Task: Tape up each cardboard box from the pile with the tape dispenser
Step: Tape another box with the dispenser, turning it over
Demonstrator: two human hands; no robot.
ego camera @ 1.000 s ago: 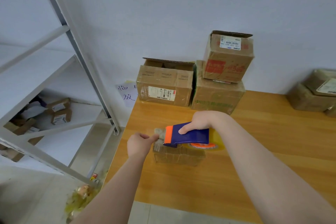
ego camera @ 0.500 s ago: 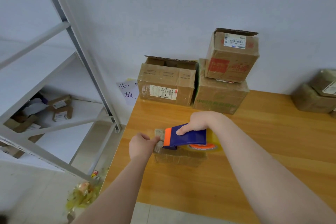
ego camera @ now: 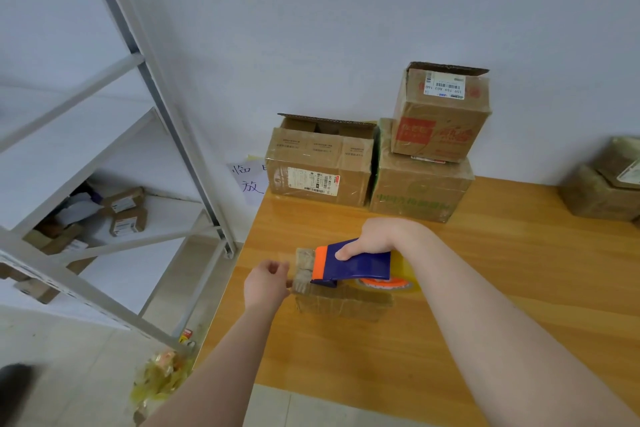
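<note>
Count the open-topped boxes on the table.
2: the wide box at the back left, and the red-printed box stacked on the green-printed box. Right-edge boxes are partly cut off.

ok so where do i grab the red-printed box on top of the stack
Probably by its left and right sides, coming from the front: the red-printed box sits atop the green-printed box close to the wall, both sides are free, and its top is open.
</note>
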